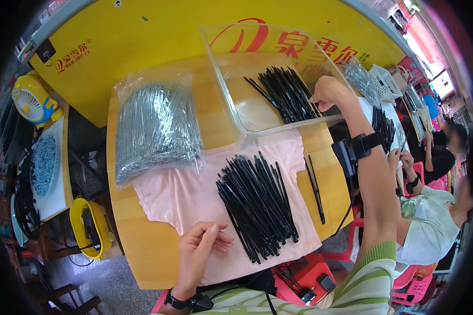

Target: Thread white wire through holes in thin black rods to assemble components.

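A fanned pile of thin black rods (257, 205) lies on a pale pink T-shirt (168, 197) spread over the wooden table. My left hand (205, 244) hovers beside the pile's lower left, fingers loosely curled and apart, holding nothing. My right hand (331, 93) reaches over the near wall of a clear plastic box (234, 113). Its fingers are closed at the right edge of the rod bundle (284, 94) inside, pinching a black rod there; the fingertips are partly hidden. Two single black rods (315, 186) lie on bare wood to the right.
A clear bag of silvery thin rods (157, 126) stands at the table's left. Beyond the table rises a yellow panel (157, 37). At left are a yellow fan (29, 100) and a yellow bin (89, 226). On the right, another person (425, 220) handles black rods.
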A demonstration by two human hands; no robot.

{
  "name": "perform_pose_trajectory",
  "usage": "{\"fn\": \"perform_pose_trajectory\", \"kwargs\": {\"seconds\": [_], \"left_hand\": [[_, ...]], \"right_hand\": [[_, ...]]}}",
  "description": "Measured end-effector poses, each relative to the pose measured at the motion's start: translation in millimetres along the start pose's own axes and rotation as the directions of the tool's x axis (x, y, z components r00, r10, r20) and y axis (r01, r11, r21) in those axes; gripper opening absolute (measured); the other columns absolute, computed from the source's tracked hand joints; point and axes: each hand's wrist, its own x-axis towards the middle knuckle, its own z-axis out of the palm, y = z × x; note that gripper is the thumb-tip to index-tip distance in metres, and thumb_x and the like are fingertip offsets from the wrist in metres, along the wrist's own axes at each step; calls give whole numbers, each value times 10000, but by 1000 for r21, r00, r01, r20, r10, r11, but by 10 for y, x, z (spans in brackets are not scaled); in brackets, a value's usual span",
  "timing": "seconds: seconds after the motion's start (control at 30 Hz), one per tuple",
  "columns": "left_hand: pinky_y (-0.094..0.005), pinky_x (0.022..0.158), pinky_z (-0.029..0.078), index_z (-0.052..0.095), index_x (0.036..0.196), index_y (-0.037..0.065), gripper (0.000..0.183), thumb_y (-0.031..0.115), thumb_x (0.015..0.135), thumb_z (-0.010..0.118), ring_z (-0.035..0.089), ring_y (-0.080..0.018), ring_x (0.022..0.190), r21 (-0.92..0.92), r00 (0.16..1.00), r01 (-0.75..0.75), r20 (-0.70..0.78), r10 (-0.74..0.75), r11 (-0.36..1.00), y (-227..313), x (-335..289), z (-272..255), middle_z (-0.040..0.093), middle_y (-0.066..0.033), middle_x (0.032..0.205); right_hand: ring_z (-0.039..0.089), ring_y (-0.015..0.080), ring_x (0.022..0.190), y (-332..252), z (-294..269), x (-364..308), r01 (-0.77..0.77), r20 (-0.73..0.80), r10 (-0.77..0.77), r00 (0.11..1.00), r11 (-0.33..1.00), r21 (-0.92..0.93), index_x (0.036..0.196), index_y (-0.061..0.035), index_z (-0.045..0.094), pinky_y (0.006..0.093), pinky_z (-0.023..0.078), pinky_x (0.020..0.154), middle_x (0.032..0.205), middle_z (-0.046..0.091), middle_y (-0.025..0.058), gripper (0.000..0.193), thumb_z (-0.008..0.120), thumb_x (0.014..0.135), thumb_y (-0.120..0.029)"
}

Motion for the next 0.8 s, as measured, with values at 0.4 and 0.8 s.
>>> {"fn": "perform_pose_trajectory", "kwargs": {"seconds": [0.4, 0.8], "left_hand": [[-245, 582, 501, 577, 963, -39, 250, 175, 951, 449, 606, -151, 627, 22, 1000, 8, -15, -8, 1000, -31, -109, -20, 630, -126, 732], [-217, 608, 479, 593, 1014, -30, 293, 231, 946, 478, 606, -112, 683, 43, 995, -97, 24, 96, 994, -51, 1, -83, 633, -82, 769]], "right_hand": [[656, 198, 556, -83, 62, -128, -77, -90, 82, 993, 996, 55, 755, 60, 623, 265, 523, 493, 663, 650, 136, 208, 643, 789, -145], [573, 83, 535, -657, 395, -1918, 476, -536, -279, 797, 836, 272, 805, 5, 642, 242, 465, 516, 604, 603, 40, 235, 585, 808, -222]]}}
